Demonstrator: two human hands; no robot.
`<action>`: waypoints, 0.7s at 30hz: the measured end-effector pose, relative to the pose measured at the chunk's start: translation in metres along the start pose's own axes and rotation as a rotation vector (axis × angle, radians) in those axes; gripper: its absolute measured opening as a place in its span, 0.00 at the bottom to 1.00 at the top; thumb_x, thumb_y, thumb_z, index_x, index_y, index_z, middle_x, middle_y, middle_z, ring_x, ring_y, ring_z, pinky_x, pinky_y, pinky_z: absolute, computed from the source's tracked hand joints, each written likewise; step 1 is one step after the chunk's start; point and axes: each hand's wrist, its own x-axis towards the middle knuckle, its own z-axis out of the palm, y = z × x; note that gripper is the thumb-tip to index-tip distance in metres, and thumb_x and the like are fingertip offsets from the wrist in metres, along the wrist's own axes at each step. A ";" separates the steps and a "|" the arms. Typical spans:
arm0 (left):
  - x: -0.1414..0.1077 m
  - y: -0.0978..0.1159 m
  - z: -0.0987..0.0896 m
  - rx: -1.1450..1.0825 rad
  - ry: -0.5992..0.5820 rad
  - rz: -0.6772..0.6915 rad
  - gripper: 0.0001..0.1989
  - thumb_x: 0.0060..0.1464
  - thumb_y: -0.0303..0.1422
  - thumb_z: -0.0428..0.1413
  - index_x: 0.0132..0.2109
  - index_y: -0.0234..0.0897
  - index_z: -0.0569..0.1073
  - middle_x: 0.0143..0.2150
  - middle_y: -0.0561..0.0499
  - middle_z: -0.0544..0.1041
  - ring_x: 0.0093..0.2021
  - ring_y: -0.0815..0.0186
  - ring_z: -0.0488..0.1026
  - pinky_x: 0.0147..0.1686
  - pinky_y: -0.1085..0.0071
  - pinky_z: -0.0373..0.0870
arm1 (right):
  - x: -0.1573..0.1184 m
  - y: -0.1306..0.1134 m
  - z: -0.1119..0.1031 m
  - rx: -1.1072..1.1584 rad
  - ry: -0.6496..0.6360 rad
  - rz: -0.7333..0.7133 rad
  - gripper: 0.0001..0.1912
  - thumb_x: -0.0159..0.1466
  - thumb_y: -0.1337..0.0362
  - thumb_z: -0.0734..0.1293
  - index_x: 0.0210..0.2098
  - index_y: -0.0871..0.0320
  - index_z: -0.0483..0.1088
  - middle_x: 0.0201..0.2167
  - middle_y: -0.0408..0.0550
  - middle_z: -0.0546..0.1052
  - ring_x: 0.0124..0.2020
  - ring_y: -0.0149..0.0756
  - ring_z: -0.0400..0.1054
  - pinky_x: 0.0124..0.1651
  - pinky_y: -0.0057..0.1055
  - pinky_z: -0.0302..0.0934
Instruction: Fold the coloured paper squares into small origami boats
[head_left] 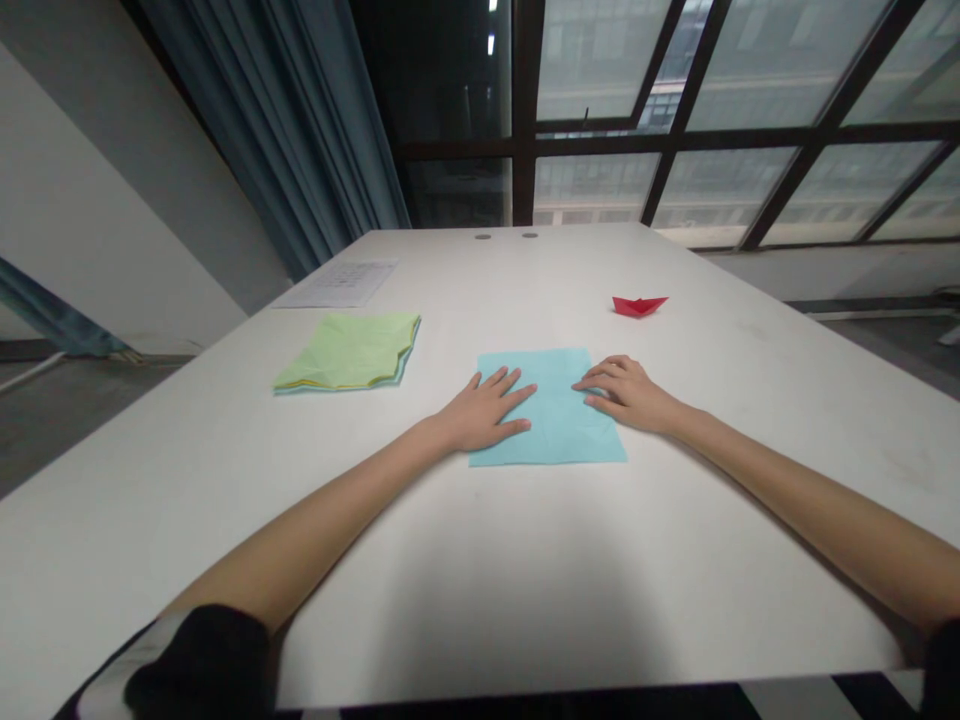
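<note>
Nearest me, my dark sleeve [202,655] lay at my left elbow, and my bare forearms reached forward over the smooth white table [525,580]. My left hand [487,412] rested palm down, fingers spread wide and gripping nothing, across the left part of a flat, light-blue, roughly square sheet of paper [562,435]. My right hand [628,393] was at the sheet's right edge, fingers loosely bent and a little parted, the tips over the paper; I could not tell whether they pinched any of it. The sheet lay on the table straight before me, between my two hands.

Beyond my left hand, well apart from it, sat a stack of thin paper squares [352,350], yellow-green on top with blue showing below. Farther than my right hand stood a small red folded-paper boat [639,308]. Past the stack lay a white printed sheet [341,284], and behind the table hung a long blue fabric curtain [300,110] beside dark-framed glass windows [600,70].
</note>
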 end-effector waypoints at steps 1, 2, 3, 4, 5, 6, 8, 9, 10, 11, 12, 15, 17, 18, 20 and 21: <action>0.001 -0.003 0.002 0.006 0.022 -0.026 0.31 0.59 0.52 0.38 0.65 0.45 0.50 0.68 0.41 0.45 0.67 0.50 0.42 0.59 0.46 0.44 | -0.001 0.003 0.001 -0.007 0.005 0.008 0.20 0.63 0.50 0.57 0.48 0.51 0.72 0.45 0.51 0.73 0.50 0.47 0.59 0.51 0.46 0.52; 0.002 -0.007 0.003 0.008 0.042 -0.052 0.30 0.59 0.51 0.38 0.64 0.44 0.53 0.68 0.41 0.47 0.66 0.49 0.44 0.58 0.46 0.46 | -0.002 0.006 0.002 -0.013 0.011 0.016 0.20 0.63 0.51 0.57 0.48 0.51 0.71 0.45 0.51 0.73 0.50 0.47 0.59 0.51 0.46 0.52; 0.004 -0.010 0.005 0.005 0.064 -0.078 0.28 0.60 0.49 0.38 0.63 0.44 0.55 0.67 0.41 0.49 0.66 0.50 0.46 0.58 0.47 0.48 | -0.003 0.009 0.003 -0.017 0.017 0.021 0.20 0.63 0.51 0.57 0.48 0.51 0.71 0.45 0.51 0.73 0.50 0.47 0.59 0.51 0.46 0.52; 0.005 -0.014 0.007 0.000 0.090 -0.108 0.27 0.60 0.48 0.39 0.62 0.44 0.57 0.66 0.41 0.51 0.65 0.50 0.48 0.58 0.48 0.49 | -0.004 0.011 0.004 -0.018 0.021 0.024 0.20 0.63 0.51 0.57 0.47 0.51 0.71 0.46 0.50 0.73 0.50 0.47 0.59 0.52 0.46 0.53; 0.006 -0.017 0.009 -0.003 0.123 -0.147 0.26 0.60 0.47 0.40 0.61 0.43 0.59 0.66 0.41 0.53 0.65 0.50 0.50 0.58 0.49 0.50 | -0.005 0.014 0.005 -0.018 0.026 0.028 0.20 0.64 0.51 0.57 0.47 0.51 0.71 0.46 0.50 0.73 0.50 0.47 0.59 0.52 0.46 0.53; 0.007 -0.019 0.011 -0.004 0.164 -0.197 0.26 0.60 0.47 0.41 0.60 0.42 0.61 0.65 0.40 0.55 0.64 0.51 0.51 0.57 0.50 0.51 | -0.006 0.016 0.006 -0.019 0.032 0.036 0.20 0.63 0.51 0.57 0.48 0.51 0.71 0.46 0.50 0.73 0.51 0.47 0.60 0.52 0.46 0.53; 0.009 -0.022 0.015 -0.001 0.242 -0.314 0.28 0.58 0.47 0.45 0.60 0.38 0.60 0.64 0.38 0.56 0.63 0.50 0.52 0.57 0.51 0.52 | -0.007 0.018 0.008 -0.032 0.054 0.079 0.22 0.63 0.50 0.57 0.50 0.52 0.69 0.48 0.50 0.73 0.51 0.48 0.60 0.52 0.46 0.53; 0.010 -0.022 0.016 0.001 0.267 -0.366 0.30 0.56 0.48 0.46 0.60 0.35 0.59 0.64 0.36 0.56 0.63 0.49 0.53 0.57 0.51 0.52 | -0.007 0.019 0.009 -0.047 0.070 0.116 0.24 0.62 0.49 0.58 0.52 0.54 0.67 0.49 0.51 0.72 0.52 0.49 0.60 0.52 0.47 0.53; 0.011 -0.022 0.016 0.003 0.280 -0.404 0.32 0.56 0.49 0.46 0.60 0.33 0.59 0.63 0.35 0.57 0.63 0.49 0.53 0.57 0.51 0.52 | -0.008 0.020 0.009 -0.069 0.091 0.163 0.27 0.61 0.47 0.58 0.54 0.56 0.65 0.51 0.53 0.71 0.52 0.51 0.59 0.52 0.47 0.53; 0.011 -0.022 0.017 0.005 0.281 -0.426 0.33 0.55 0.50 0.46 0.60 0.32 0.60 0.62 0.34 0.58 0.62 0.48 0.53 0.56 0.51 0.53 | -0.008 0.021 0.010 -0.094 0.111 0.214 0.31 0.60 0.46 0.59 0.56 0.58 0.63 0.52 0.55 0.70 0.53 0.52 0.59 0.52 0.48 0.53; 0.011 -0.022 0.017 0.004 0.276 -0.435 0.33 0.55 0.50 0.45 0.59 0.31 0.61 0.62 0.34 0.59 0.62 0.47 0.54 0.56 0.51 0.53 | -0.009 0.021 0.011 -0.116 0.125 0.262 0.34 0.59 0.44 0.59 0.57 0.60 0.62 0.54 0.57 0.68 0.53 0.55 0.58 0.52 0.49 0.53; 0.013 -0.023 0.018 -0.021 0.289 -0.424 0.29 0.55 0.50 0.46 0.56 0.33 0.66 0.59 0.36 0.63 0.60 0.49 0.58 0.54 0.52 0.55 | -0.010 0.025 0.016 -0.141 0.119 0.354 0.36 0.57 0.41 0.59 0.55 0.61 0.64 0.56 0.60 0.66 0.55 0.59 0.56 0.51 0.52 0.54; 0.015 -0.025 0.020 -0.062 0.321 -0.408 0.26 0.54 0.48 0.48 0.53 0.35 0.69 0.58 0.39 0.65 0.59 0.51 0.60 0.54 0.53 0.57 | -0.010 0.028 0.018 -0.117 0.102 0.362 0.34 0.57 0.41 0.59 0.52 0.59 0.67 0.55 0.58 0.67 0.55 0.59 0.57 0.50 0.52 0.55; 0.015 -0.026 0.021 -0.086 0.341 -0.399 0.24 0.53 0.47 0.49 0.51 0.36 0.70 0.57 0.40 0.66 0.58 0.52 0.61 0.54 0.54 0.57 | -0.010 0.029 0.019 -0.097 0.102 0.358 0.32 0.57 0.42 0.59 0.51 0.59 0.68 0.54 0.57 0.69 0.54 0.58 0.58 0.50 0.52 0.55; 0.017 -0.029 0.023 -0.131 0.383 -0.380 0.21 0.52 0.45 0.51 0.47 0.37 0.72 0.54 0.43 0.69 0.55 0.55 0.63 0.53 0.57 0.59 | -0.009 0.031 0.020 -0.042 0.118 0.345 0.30 0.57 0.44 0.61 0.49 0.59 0.69 0.51 0.56 0.71 0.53 0.55 0.60 0.51 0.50 0.55; 0.018 -0.031 0.024 -0.150 0.400 -0.366 0.19 0.51 0.44 0.52 0.46 0.38 0.73 0.52 0.44 0.71 0.54 0.56 0.65 0.53 0.58 0.60 | -0.008 0.030 0.019 -0.006 0.129 0.341 0.28 0.56 0.45 0.62 0.48 0.59 0.69 0.49 0.55 0.73 0.51 0.53 0.62 0.50 0.49 0.56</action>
